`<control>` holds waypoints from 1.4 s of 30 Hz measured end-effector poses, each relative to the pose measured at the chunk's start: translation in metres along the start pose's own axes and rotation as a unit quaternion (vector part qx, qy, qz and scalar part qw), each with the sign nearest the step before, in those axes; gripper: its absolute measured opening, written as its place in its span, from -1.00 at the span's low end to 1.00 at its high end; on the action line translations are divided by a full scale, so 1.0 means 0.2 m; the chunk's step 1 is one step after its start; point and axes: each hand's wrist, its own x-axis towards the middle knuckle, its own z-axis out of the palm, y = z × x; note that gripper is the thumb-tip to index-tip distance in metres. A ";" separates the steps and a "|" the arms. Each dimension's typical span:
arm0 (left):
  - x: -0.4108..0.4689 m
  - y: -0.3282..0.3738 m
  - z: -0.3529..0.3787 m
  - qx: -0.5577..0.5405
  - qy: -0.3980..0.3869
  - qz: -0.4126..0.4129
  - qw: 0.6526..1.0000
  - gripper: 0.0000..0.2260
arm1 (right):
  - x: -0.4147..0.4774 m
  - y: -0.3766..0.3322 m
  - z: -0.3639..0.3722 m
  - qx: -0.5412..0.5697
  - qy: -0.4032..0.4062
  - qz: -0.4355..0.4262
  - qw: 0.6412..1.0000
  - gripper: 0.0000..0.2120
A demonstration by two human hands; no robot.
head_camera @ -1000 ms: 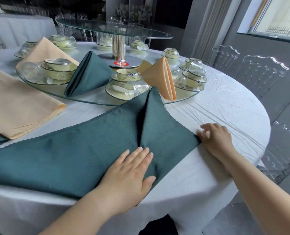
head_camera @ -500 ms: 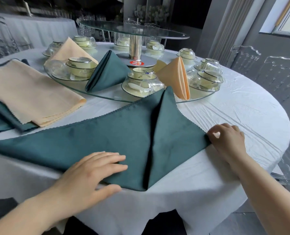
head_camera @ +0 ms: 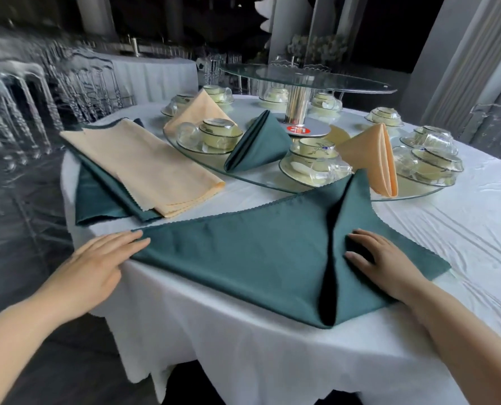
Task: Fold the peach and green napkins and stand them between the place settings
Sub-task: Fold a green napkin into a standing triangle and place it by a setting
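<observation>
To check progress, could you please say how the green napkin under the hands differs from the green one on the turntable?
The near napkin lies flat; the turntable napkin stands upright. The near napkin is partly folded, left hand and right hand touching it; the turntable napkin is untouched. Both are green.

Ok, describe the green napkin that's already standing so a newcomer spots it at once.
Start at the round table's white tablecloth and find the lower glass turntable on it. On its near side, between two place settings, stands a folded green napkin. It is the only green one upright: the standing peach napkins flank it, and the other green napkins lie flat on the cloth.
</observation>
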 end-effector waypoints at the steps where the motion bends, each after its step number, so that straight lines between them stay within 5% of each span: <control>1: 0.01 0.00 0.01 0.006 0.019 0.018 1.000 -0.41 | 0.00 0.00 0.01 -0.007 0.003 0.002 1.000 -0.57; 14: 0.03 -0.09 -0.13 -0.043 0.076 -0.086 0.993 -0.75 | 0.00 0.01 0.03 -0.007 0.010 0.015 1.000 -0.59; 19: 0.06 -0.07 -0.21 -0.071 0.096 -0.043 0.992 -0.68 | 0.00 0.01 0.02 0.006 0.002 0.021 1.000 -0.60; 22: 0.08 -0.02 -0.34 -0.241 0.101 -0.090 0.961 -0.53 | -0.01 0.03 0.01 0.010 -0.007 0.021 1.000 -0.61; 25: 0.14 0.10 -0.48 -0.444 0.078 -0.048 0.891 -0.84 | -0.02 0.04 -0.01 0.006 0.001 0.025 1.000 -0.63; 27: 0.21 0.22 -0.54 -0.501 0.032 0.008 0.865 -0.62 | -0.02 0.04 -0.02 -0.003 0.005 0.026 1.000 -0.63; 31: 0.46 0.56 -0.54 -0.535 -0.019 0.096 0.839 -0.76 | 0.00 0.04 -0.04 -0.038 0.013 0.010 0.999 -0.59; 37: 0.85 1.06 -0.35 -0.529 -0.049 0.090 0.843 -0.76 | 0.03 0.08 -0.05 -0.024 0.005 0.004 1.000 -0.64; 42: 1.11 1.34 -0.11 -0.418 -0.043 0.069 0.905 -0.85 | 0.03 0.12 -0.02 0.012 0.031 -0.006 0.999 -0.66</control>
